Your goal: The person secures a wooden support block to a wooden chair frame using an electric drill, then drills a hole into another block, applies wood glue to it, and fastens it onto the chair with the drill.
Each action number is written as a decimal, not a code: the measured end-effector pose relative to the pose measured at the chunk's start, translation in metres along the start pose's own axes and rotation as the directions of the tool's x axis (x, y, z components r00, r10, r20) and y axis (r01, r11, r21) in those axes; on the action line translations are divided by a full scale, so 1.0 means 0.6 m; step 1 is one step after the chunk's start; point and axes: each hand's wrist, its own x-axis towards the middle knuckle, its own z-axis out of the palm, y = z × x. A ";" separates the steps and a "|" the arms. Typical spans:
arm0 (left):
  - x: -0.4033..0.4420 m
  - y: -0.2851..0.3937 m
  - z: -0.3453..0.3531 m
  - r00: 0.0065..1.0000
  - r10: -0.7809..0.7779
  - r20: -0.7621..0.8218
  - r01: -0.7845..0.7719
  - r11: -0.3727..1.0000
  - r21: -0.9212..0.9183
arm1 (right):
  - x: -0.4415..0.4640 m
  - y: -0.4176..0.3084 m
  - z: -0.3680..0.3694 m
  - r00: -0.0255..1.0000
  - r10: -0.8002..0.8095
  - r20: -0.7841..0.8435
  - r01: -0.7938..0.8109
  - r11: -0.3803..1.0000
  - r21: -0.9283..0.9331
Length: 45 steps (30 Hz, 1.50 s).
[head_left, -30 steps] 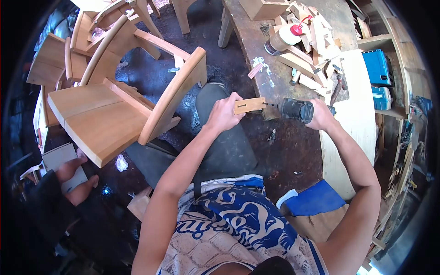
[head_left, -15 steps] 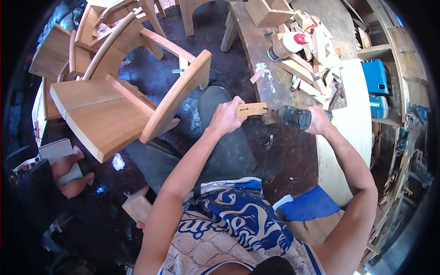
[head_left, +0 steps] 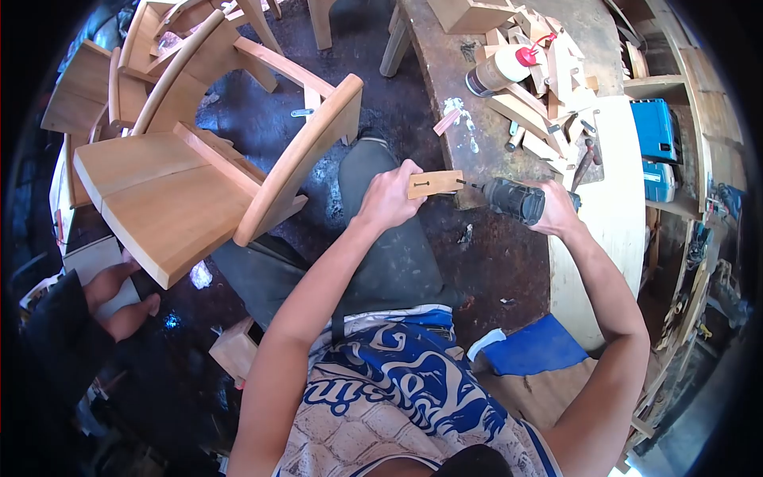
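Observation:
In the middle of the view, my left hand is closed on the left end of a small wooden block. A dark slot or screw mark shows on the block's face. My right hand grips a dark power drill, which points left. The drill's thin bit reaches the block's right end; whether it has entered the wood cannot be made out. Left of my hands stands a wooden chair frame with a curved rail.
A workbench at the upper right bears wood offcuts, a red-capped bottle and a hammer. Blue cases sit on shelving at the right. Another person's bare legs show at the lower left.
The view has shifted slightly between frames. My hands, the block and the drill keep nearly the same positions relative to each other.

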 end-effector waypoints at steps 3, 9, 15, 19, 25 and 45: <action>0.000 0.000 0.001 1.000 -0.007 0.008 0.006 1.000 0.012 | -0.002 -0.008 -0.002 0.999 0.028 0.034 -0.028 1.000 0.001; 0.001 0.002 -0.001 1.000 -0.011 0.015 0.011 1.000 0.005 | 0.001 -0.006 -0.004 0.999 0.001 0.041 0.000 1.000 -0.017; -0.003 0.006 -0.003 0.999 -0.014 0.036 0.013 1.000 0.010 | 0.003 0.006 0.002 0.998 -0.006 0.058 0.009 0.999 -0.048; -0.002 0.001 0.000 1.000 0.005 0.020 -0.005 1.000 0.002 | 0.000 0.008 0.010 0.991 0.032 0.131 -0.036 0.999 0.027; -0.006 0.010 -0.003 0.999 0.033 0.002 -0.033 0.999 0.023 | -0.016 -0.006 0.008 0.998 0.036 0.058 -0.042 0.995 0.092; -0.015 0.015 0.003 1.000 0.000 -0.010 0.001 0.996 0.087 | -0.039 -0.027 -0.032 0.994 0.113 0.012 -0.113 0.966 0.233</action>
